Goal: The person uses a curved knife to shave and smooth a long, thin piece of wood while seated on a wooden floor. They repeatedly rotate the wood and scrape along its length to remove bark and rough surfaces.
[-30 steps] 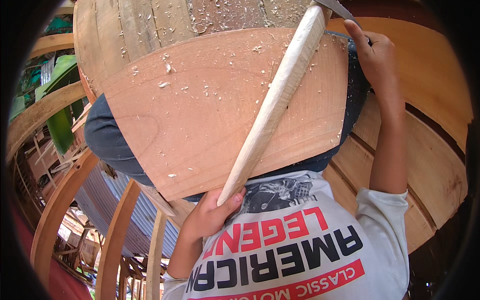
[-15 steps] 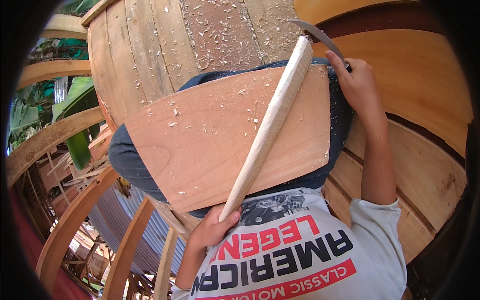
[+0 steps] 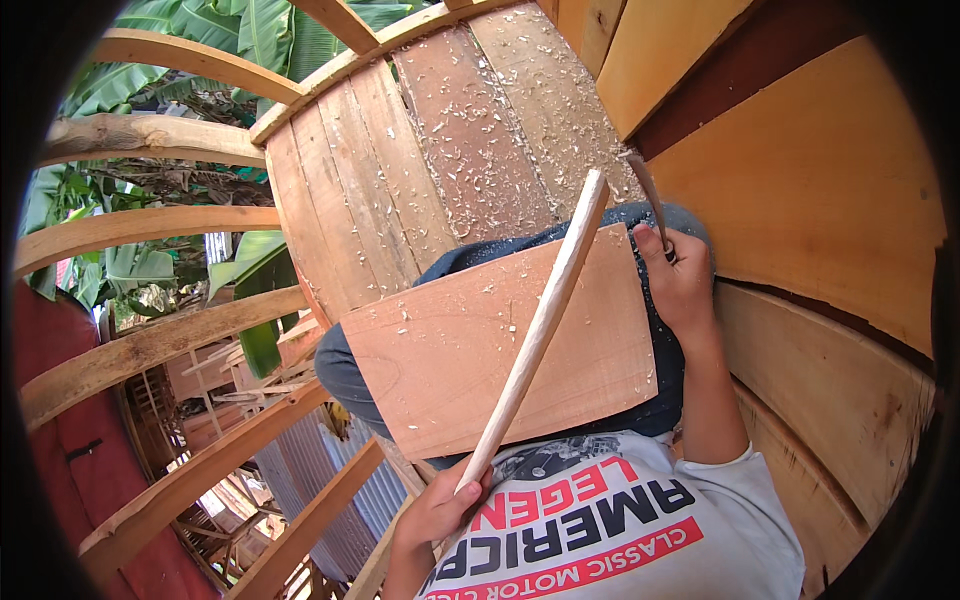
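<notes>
A reddish wooden board (image 3: 450, 370) lies across my lap, sprinkled with chips. Slanting over it is a long pale wooden handle (image 3: 540, 330). My left hand (image 3: 440, 510) grips the handle's lower end, close to my white printed shirt. My right hand (image 3: 682, 285) holds the upper end by the board's right edge, where a thin curved metal blade (image 3: 647, 195) sticks up past the fingers. How the blade joins the handle is hidden by the hand.
Beyond my knees is a plank floor (image 3: 440, 170) covered in wood shavings. Curved orange planking (image 3: 820, 200) rises on the right. Bent wooden ribs (image 3: 150, 345) run along the left, with banana leaves (image 3: 250, 30) and corrugated metal sheets (image 3: 300, 480) behind them.
The board, the handle and both hands now sit lower in the picture, and much more of the shaving-covered plank floor shows above them. Both hands keep their grip.
</notes>
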{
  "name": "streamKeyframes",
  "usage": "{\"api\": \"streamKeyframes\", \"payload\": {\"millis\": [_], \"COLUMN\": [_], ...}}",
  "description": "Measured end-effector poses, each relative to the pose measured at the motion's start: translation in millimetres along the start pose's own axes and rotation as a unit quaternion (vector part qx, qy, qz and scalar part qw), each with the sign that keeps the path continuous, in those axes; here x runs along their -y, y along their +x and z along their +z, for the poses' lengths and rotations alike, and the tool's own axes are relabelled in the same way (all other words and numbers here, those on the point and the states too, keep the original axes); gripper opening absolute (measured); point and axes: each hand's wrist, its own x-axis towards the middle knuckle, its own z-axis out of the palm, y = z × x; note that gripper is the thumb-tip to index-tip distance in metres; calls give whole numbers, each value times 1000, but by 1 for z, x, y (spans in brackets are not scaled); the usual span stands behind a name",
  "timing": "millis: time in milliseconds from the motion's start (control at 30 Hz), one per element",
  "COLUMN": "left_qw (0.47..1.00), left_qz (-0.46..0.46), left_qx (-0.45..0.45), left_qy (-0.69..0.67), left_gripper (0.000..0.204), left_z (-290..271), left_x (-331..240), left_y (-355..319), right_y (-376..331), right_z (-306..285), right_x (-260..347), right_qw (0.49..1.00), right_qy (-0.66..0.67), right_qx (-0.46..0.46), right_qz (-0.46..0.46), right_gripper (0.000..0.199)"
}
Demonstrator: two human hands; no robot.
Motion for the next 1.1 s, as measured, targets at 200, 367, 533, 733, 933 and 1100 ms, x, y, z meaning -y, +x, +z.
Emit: {"api": "streamKeyframes", "payload": {"millis": [200,367,533,733,933,1100], "left_qw": [993,980,946,905,905,904], "left_qz": [65,162,255,334,365,368], "left_qx": [-16,22,80,149,130,126], "left_qy": [-97,-111,-181,-218,-174,-175], "left_gripper": [58,47,28,24,23,23], "left_z": [15,28,50,52,44,44], "left_x": [-35,-71,-117,-151,-157,-153], "left_y": [20,49,75,63,52,45], "right_y": [-1,-4,-4,-9,-8,-7], "right_z": [1,2,-2,2,3,6], "right_x": [7,0,-3,4,-6,-10], "right_qw": [999,999,999,999,998,996], "right_qy": [7,26,24,3,-20,-15], "right_qx": [38,30,24,26,23,-15], "right_qz": [-9,-25,-26,-40,-63,-89], "right_gripper": [42,39,36,34,37,39]}}
